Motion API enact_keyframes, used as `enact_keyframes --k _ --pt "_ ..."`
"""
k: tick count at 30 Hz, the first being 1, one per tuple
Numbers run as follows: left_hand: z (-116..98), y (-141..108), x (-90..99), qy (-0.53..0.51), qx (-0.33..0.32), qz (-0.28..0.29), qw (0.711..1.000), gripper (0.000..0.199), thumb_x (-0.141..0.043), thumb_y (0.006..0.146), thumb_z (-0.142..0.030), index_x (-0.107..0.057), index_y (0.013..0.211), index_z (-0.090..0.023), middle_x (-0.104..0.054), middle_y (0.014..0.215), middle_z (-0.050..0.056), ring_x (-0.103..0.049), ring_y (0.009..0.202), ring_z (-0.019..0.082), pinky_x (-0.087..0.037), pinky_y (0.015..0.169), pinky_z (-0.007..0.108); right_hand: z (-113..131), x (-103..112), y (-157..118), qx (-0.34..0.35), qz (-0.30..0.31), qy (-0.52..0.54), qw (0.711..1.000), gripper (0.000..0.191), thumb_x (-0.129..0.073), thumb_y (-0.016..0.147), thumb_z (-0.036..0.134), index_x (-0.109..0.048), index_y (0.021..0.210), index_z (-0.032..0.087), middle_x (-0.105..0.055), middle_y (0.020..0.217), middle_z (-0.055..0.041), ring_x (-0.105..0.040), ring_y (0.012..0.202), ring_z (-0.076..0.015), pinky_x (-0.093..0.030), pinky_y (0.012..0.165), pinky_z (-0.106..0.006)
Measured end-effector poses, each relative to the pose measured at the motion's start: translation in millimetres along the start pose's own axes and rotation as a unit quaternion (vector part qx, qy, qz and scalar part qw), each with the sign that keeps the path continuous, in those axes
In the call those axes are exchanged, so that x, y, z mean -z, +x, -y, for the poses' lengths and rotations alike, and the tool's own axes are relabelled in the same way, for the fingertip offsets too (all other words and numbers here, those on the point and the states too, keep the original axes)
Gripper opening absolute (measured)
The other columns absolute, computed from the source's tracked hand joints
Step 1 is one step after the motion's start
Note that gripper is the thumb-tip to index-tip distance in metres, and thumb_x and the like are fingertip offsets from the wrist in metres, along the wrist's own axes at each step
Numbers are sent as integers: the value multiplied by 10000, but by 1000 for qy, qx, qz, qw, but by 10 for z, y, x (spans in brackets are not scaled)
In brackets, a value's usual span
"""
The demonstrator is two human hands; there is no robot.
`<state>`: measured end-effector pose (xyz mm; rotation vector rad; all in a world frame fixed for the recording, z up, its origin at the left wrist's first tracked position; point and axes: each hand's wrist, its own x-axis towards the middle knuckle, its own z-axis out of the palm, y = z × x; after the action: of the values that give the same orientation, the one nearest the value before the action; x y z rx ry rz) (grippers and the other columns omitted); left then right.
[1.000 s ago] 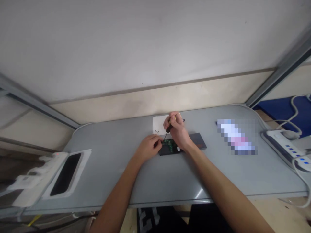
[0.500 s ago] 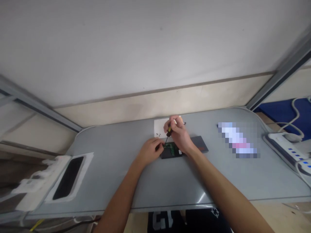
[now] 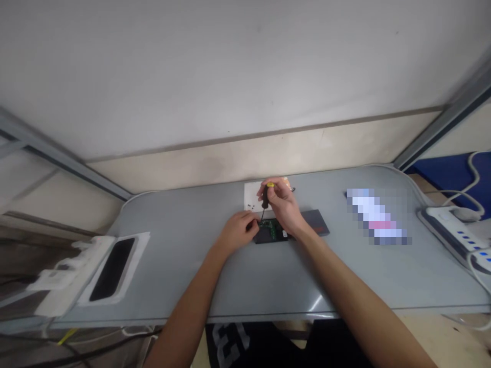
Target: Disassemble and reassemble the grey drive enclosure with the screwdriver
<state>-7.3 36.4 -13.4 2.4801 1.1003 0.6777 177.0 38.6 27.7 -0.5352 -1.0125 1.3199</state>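
1. The right hand (image 3: pixel 283 207), just above the middle of the frame, is closed around a small screwdriver (image 3: pixel 265 200) with a yellow cap, held nearly upright.
2. The screwdriver's tip points down at a green circuit board (image 3: pixel 270 228) seated in a black case (image 3: pixel 268 236) lying flat on the grey table (image 3: pixel 245 276).
3. The left hand (image 3: pixel 237 232) rests at the case's left edge, fingers curled and pressing on it.
4. A white sheet (image 3: pixel 251 198) with tiny dark screws (image 3: pixel 249 206) lies just behind the hands.
5. A white power strip (image 3: pixel 452 235) sits at the right edge of the frame.
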Motion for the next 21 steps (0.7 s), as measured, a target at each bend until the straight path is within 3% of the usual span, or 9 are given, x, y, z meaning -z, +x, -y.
enact_keyframes --k 5,8,11,14,18,21 --pt "10 0 -7 -1 -3 0 1000 183 -521 909 -113 -678 946 -201 -705 884 31 -644 824 178 -500 821 318 24 -47 0 -15 3 42 999 373 -513 994 584 -584 1140 248 -512 748 5 -486 665 -164 -401 647 -324" --pt "10 2 -8 -5 -7 1 1000 180 -518 909 -114 -674 946 -197 -713 898 34 -648 824 179 -501 821 322 35 -78 0 -10 -16 57 998 317 -593 962 577 -504 1023 278 -424 669 52 -402 581 -139 -352 586 -291" --pt "1 6 -6 0 -9 -1 1000 179 -514 904 -113 -672 921 -196 -701 867 31 -637 803 177 -500 803 319 34 -69 11 -3 -16 40 999 333 -688 920 530 -487 941 264 -480 709 40 -478 647 -137 -385 624 -281" --pt "-10 7 -2 2 -8 -4 1000 185 -512 901 -109 -674 920 -197 -697 858 29 -636 802 177 -501 802 318 9 -50 33 -16 2 28 999 360 -601 953 597 -537 954 243 -549 785 -5 -547 737 -157 -432 677 -302" --pt "-22 7 6 -6 -8 -3 1000 174 -516 907 -114 -668 916 -197 -706 872 31 -644 810 177 -501 812 317 -55 -50 54 -1 -33 49 998 427 -453 979 696 -492 1001 271 -444 681 42 -413 582 -132 -355 564 -279" --pt "-35 9 11 -6 -6 1 1000 172 -514 907 -114 -665 912 -197 -699 853 28 -633 791 175 -500 793 312 -95 -45 41 14 -41 44 998 380 -574 956 639 -435 973 286 -407 662 67 -361 563 -118 -314 551 -262"
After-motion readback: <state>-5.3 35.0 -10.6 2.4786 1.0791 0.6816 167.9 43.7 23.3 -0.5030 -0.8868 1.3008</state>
